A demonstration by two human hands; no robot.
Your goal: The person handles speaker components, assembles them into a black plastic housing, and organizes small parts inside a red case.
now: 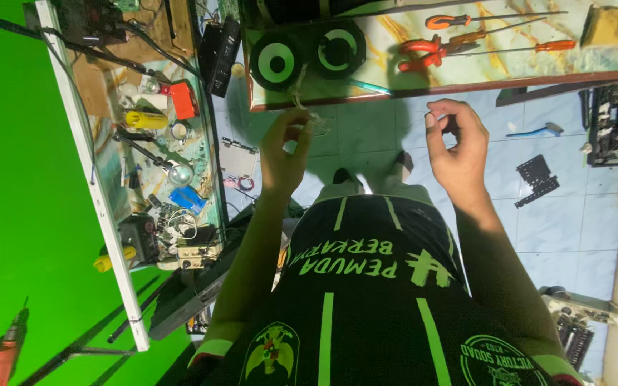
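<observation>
in the upper middle of the frame our left hand (285,146) pinches a thin pale wire (309,114) dangling below 2 green-ringed speakers (307,53); our right hand (458,146) pinches its fingertips shut, holding what we cannot tell.

- You held a thin pale wire (307,107) pinched in your left hand (285,146), its frayed end by the fingertips.
- It ran up to the round black speaker (275,63) on the desk (466,68) edge.
</observation>
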